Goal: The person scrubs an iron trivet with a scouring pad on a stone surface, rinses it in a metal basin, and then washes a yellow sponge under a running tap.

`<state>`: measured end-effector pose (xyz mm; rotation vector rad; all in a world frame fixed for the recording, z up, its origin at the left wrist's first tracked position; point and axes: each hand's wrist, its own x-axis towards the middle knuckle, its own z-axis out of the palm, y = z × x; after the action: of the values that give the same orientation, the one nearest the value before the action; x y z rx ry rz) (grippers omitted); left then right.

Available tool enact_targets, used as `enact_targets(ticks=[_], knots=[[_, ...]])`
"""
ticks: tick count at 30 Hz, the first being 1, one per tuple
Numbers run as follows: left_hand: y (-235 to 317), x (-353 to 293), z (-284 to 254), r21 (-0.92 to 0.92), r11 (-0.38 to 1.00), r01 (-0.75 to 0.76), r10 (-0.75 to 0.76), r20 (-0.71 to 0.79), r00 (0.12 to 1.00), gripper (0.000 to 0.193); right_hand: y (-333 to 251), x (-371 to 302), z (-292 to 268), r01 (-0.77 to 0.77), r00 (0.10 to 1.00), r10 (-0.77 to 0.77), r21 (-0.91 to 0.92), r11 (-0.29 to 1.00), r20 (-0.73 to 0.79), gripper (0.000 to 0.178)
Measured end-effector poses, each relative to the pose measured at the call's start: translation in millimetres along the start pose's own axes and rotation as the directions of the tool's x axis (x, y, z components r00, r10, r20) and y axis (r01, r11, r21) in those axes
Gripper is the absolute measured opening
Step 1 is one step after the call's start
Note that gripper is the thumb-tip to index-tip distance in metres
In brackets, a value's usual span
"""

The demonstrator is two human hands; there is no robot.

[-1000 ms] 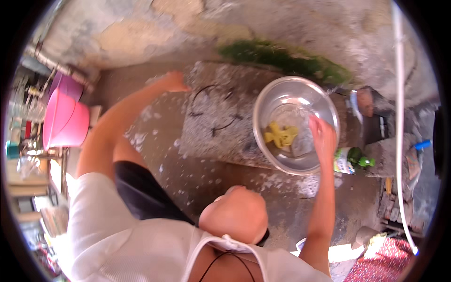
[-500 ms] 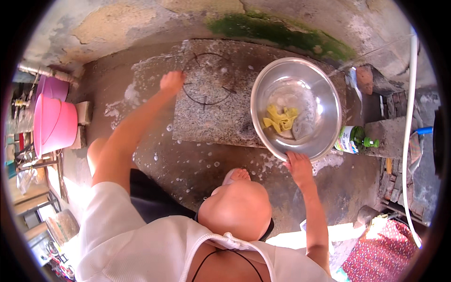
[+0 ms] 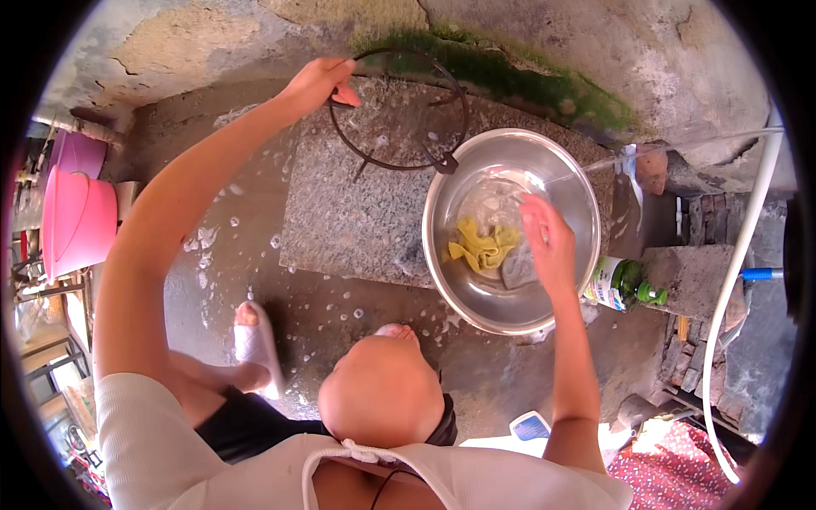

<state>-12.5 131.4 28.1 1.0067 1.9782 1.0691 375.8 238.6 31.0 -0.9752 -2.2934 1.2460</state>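
Observation:
My left hand [image 3: 321,83] is closed on the left side of a dark metal ring [image 3: 445,162], a pot-stand-like hoop with short prongs, and holds it above the stone slab [image 3: 340,221]. The ring's right edge overlaps the rim of a steel basin [image 3: 432,255] in the picture; whether they touch I cannot tell. Over the basin is my right hand [image 3: 551,246], its fingers stretched out and holding nothing visible. Inside the basin lie a yellow cloth [image 3: 483,246] and a greyish cloth-like piece [image 3: 518,268] in water. A thin stream of water runs in from the right.
A green bottle [image 3: 627,285] lies right of the basin. A white hose [image 3: 738,246] hangs at the far right, near bricks. Pink [image 3: 81,221] and purple [image 3: 82,157] buckets stand at the left. A mossy wall [image 3: 510,72] borders the slab. Suds wet the floor.
My left hand has taken hold of the ring and raised it off the slab, toward the wall. My right hand has left the basin's near rim and moved over its inside.

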Motion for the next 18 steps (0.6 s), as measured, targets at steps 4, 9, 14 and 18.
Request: enact_targets(ticks=[4,9,14,18], knots=[[17,16,15,0.009,1.000,0.013,-0.014,0.136,0.991,0.034,4,22,38,0.106,0.930,-0.020,-0.215,0.971,0.368,0.034],[13,43,24,-0.125,0.985,0.121,-0.089,0.231,0.969,0.032,-3,-17,76,0.128,0.821,0.088,-0.332,0.935,0.564,0.036],[4,87,31,-0.376,0.925,0.053,0.073,0.314,0.947,0.036,21,-89,26,-0.055,0.836,0.292,-0.459,0.887,0.465,0.034],[26,78,30,-0.226,0.967,-0.122,0.189,0.309,0.932,0.035,-15,-84,-4,-0.086,0.912,0.327,-0.666,0.741,0.247,0.041]])
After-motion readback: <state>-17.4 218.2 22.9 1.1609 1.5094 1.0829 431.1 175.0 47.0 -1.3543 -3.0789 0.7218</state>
